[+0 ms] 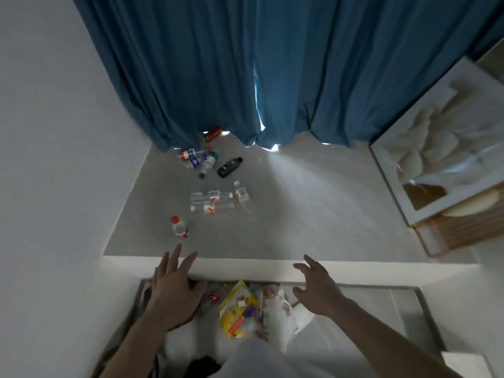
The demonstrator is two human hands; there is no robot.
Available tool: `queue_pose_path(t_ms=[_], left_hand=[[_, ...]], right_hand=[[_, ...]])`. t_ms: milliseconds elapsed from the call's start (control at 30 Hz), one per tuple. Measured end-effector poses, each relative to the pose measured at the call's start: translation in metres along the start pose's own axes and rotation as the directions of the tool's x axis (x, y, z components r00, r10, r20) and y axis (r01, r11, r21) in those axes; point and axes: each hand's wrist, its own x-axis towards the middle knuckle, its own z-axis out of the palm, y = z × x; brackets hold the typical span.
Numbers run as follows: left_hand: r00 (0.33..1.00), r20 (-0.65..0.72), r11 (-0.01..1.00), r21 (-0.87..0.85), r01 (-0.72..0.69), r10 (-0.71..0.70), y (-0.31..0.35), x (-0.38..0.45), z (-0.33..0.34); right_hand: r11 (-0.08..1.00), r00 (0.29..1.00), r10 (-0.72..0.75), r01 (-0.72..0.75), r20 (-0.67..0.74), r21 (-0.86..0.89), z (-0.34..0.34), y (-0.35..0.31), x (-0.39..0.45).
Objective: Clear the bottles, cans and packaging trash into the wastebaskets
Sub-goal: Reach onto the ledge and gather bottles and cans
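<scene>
Several bottles and cans lie on a grey raised ledge (313, 214). A clear bottle with a red cap (180, 229) is nearest, just beyond my left hand (174, 293), whose straight fingers reach over the white ledge edge. Two clear bottles (211, 201) lie side by side, with a small bottle (241, 193) to their right. Farther back lie a black bottle (229, 167), a cluster of small bottles (200, 159) and a red can (212, 133) under the curtain. My right hand (317, 289) hovers open above the edge. Yellow packaging (237, 309) lies below between my hands.
Blue curtains (245, 64) hang behind the ledge. A white wall (54, 132) bounds the left side. A framed white panel (441, 148) and a wooden basket (463, 233) stand at the right. A dark-rimmed bin (144, 293) with a white liner sits under my hands.
</scene>
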Motion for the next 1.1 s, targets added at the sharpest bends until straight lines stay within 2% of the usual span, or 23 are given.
queue_pose_path(t_ms=[167, 333, 500, 633, 833, 967, 1100], left_hand=[[0.984, 0.098, 0.989, 0.014, -0.148, 0.146, 0.064, 0.011, 0.013], [0.942, 0.195, 0.956, 0.049, -0.288, 0.274, 0.09, 0.021, 0.024], [0.903, 0.29, 0.936, 0.058, -0.346, 0.316, 0.088, 0.032, 0.044], [0.893, 0.348, 0.944, 0.062, -0.325, 0.285, 0.075, 0.026, 0.062], [0.906, 0.364, 0.966, 0.054, -0.254, 0.218, 0.062, 0.032, 0.058], [0.965, 0.224, 0.988, 0.037, -0.15, 0.138, 0.054, 0.067, 0.038], [0.991, 0.125, 0.997, 0.049, -0.054, 0.048, 0.037, 0.081, 0.021]], right_hand=[[0.986, 0.989, 0.13, -0.122, -0.067, 0.116, -0.011, 0.066, -0.026], [0.942, 0.951, 0.29, -0.263, -0.108, 0.209, 0.006, 0.099, -0.065], [0.9, 0.916, 0.391, -0.36, -0.089, 0.244, 0.031, 0.114, -0.109], [0.879, 0.897, 0.437, -0.413, -0.06, 0.237, 0.039, 0.117, -0.125], [0.903, 0.922, 0.374, -0.337, -0.102, 0.268, 0.027, 0.11, -0.114], [0.942, 0.956, 0.279, -0.256, -0.086, 0.217, 0.002, 0.104, -0.077], [0.972, 0.983, 0.16, -0.141, -0.088, 0.189, -0.021, 0.091, -0.038]])
